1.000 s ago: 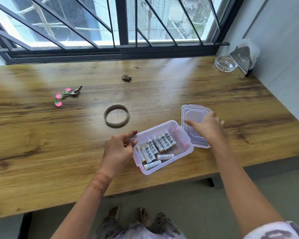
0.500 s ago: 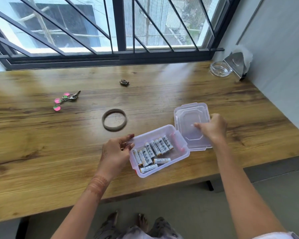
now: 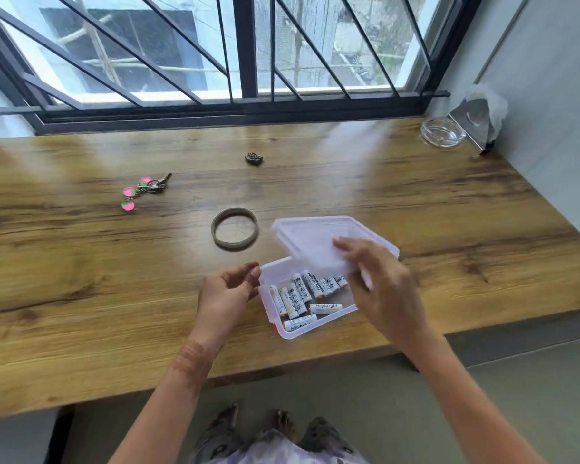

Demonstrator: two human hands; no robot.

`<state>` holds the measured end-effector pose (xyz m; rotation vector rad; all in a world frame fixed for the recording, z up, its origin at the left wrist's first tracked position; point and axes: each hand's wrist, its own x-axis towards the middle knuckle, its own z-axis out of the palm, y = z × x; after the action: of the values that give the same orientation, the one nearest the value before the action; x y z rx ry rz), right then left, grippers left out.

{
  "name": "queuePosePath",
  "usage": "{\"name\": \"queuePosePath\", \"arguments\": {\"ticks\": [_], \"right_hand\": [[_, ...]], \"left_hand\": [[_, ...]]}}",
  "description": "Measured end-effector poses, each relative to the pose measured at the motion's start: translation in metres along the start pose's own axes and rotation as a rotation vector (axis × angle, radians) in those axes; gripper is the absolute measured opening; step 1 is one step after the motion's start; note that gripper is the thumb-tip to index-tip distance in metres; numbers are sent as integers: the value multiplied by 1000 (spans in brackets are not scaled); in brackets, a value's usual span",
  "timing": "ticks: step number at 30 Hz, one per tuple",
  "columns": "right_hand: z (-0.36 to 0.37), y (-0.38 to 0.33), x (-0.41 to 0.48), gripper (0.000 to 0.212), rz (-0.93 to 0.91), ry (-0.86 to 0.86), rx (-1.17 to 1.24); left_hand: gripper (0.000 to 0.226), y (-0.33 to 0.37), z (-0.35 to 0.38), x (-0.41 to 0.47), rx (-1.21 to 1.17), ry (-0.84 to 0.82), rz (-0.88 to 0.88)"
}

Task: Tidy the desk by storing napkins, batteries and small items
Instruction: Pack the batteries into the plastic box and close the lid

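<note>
A clear plastic box (image 3: 283,329) sits close to the near edge of the wooden surface (image 3: 81,262), a little right of the middle, with its long axis running from near-left to far-right, skewed against that edge. Inside lie white batteries (image 3: 298,294): most are packed side by side in a row with their long axes pointing away from the near edge and leaning slightly left, while two lie crosswise at the near end, roughly parallel to the box's long side. The right hand (image 3: 379,289) reaches in from the near right, palm down, fingers curled over and gripping the clear lid (image 3: 308,236), which is held tilted above the far-right part of the box, its far edge raised and its near edge down over the batteries. The left hand (image 3: 226,296) comes from the near left, fingers bent, its thumb and fingertips touching the box's left corner; it looks like a light pinch on the rim rather than a full grip. Farther in lie a ring band (image 3: 215,234), a key bunch with pink tags (image 3: 141,192) toward the left, and a small dark item (image 3: 254,158) near the far edge. A glass dish (image 3: 442,132) and a napkin holder (image 3: 472,122) stand in the far right corner.
</note>
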<state>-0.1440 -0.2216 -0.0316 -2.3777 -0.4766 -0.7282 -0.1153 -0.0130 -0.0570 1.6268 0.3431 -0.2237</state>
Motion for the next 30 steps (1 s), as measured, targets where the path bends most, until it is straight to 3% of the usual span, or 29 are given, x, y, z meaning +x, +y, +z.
{"name": "queuePosePath", "arguments": {"ticks": [2, 7, 9, 12, 15, 18, 22, 27, 30], "right_hand": [[10, -2, -13, 20, -159, -31, -96], [21, -4, -39, 9, -273, -97, -194], [23, -3, -47, 4, -285, -128, -209], [24, -6, -52, 13, -247, -136, -168], [29, -8, -56, 19, -255, -168, -193], [32, -6, -59, 25, -251, -198, -206], [27, -9, -53, 45, -98, -209, -89], [17, 10, -27, 63, 309, -127, -37], [24, 19, -29, 63, 331, -197, -64]], "left_hand": [[20, 2, 1, -4, -56, -16, -16], [37, 6, 2, -9, -77, -35, -73], [40, 6, 2, -11, -64, -56, -57], [37, 4, 1, -13, -18, -70, -42], [49, 3, 0, -15, 9, -115, -56], [30, 0, -1, -17, 20, -121, -31], [23, -3, -2, -16, -12, -138, -13], [26, -6, -3, -16, -62, -155, -19], [26, -8, -4, -17, -54, -139, -36]]}}
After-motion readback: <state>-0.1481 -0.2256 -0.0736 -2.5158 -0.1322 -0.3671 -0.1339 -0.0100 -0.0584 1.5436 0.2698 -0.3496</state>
